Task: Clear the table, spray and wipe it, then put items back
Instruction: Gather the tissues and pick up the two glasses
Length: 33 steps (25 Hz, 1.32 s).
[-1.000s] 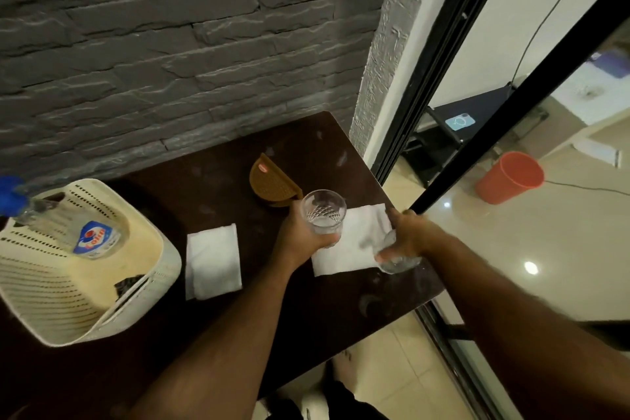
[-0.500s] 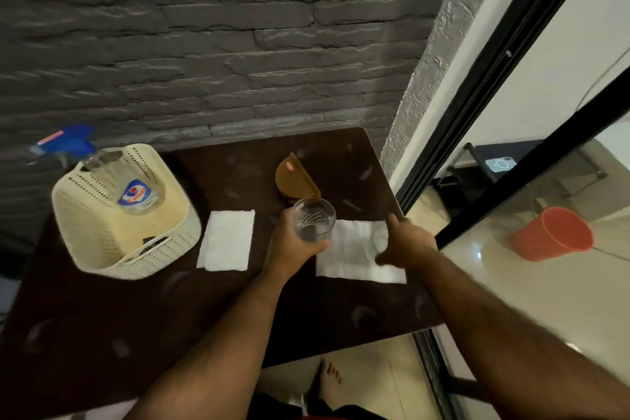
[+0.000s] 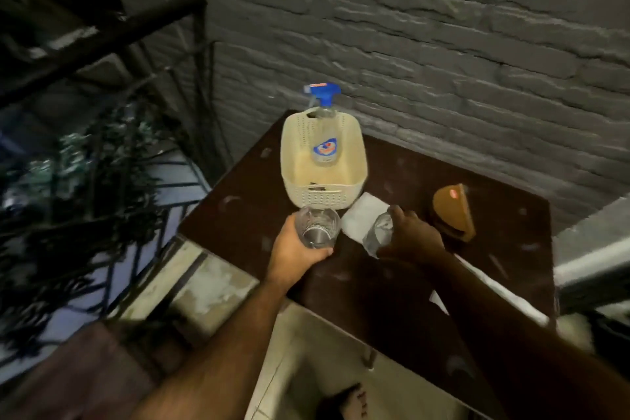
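A grey stone-brick wall fills the far side of the view. Dark railings and foliage at the left are blurred and hard to make out. A dark brown tabletop is seen against the wall; its near right part is covered by the right forearm, and smudges are visible across its surface.

A cream perforated basket stands on the far left part of the tabletop. A spray bottle with a blue trigger head is propped inside it, the head leaning over the far rim; the label is too blurred to read. A small dark item lies at the basket's near wall and cannot be identified.

A brown semicircular holder rests to the right of the basket. A white napkin lies between basket and holder, partly hidden by the right hand. A second white napkin is mostly hidden under the right forearm; only its edge is seen.

The left hand is curled round a clear glass, held just near of the basket. The right hand grips a second clear glass above the napkin; this glass is tilted, blurred and partly covered by the fingers.

A bare foot is cut off at the bottom edge.
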Motion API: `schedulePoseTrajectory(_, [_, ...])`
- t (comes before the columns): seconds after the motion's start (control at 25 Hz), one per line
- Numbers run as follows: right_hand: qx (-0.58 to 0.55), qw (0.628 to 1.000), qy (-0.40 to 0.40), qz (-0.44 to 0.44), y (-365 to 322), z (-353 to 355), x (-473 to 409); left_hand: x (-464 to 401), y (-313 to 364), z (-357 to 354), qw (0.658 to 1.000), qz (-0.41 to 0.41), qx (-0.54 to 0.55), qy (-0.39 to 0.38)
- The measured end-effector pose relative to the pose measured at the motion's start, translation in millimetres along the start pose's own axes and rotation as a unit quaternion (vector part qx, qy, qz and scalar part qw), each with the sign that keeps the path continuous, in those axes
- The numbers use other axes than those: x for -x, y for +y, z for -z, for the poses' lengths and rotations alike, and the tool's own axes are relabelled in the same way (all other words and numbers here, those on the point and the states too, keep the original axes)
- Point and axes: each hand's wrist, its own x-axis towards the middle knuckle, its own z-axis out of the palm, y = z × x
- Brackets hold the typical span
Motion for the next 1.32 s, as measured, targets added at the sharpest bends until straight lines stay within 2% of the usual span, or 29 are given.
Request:
schedulePoseTrajectory(0.24, [0.023, 0.988, -0.069, 0.133, -177.3, -27.9, 12.3, 67.5, -78.8, 152.7, 0.984, 0.072, 0.001, 0.16])
schedulePoseTrajectory(0.56, [0.062, 0.944, -0.125, 0.3, -370.6, -117.7, 83.9, 207.9, -184.5, 320.1, 0.921, 0.182, 0.016, 0.345])
schedulePoseTrajectory(0.8, [0.139, 0.912, -0.138, 0.36, -479.9, -208.3, 124.0, 281.6, -277.2, 384.6, 0.866, 0.253, 0.038, 0.431])
schedulePoseTrajectory(1.04, [0.166, 0.892, -0.176, 0.381, -556.9, -310.9, 97.1, 269.7, -370.2, 421.3, 0.817, 0.298, 0.083, 0.487])
schedulePoseTrajectory(1.16, [0.192, 0.882, -0.169, 0.395, -578.5, -366.7, 64.4, 252.4, -410.0, 424.5, 0.807, 0.308, 0.091, 0.496])
schedulePoseTrajectory(1.32, [0.215, 0.867, -0.153, 0.422, -599.8, -391.9, 60.0, 238.2, -454.1, 417.7, 0.798, 0.299, 0.105, 0.514])
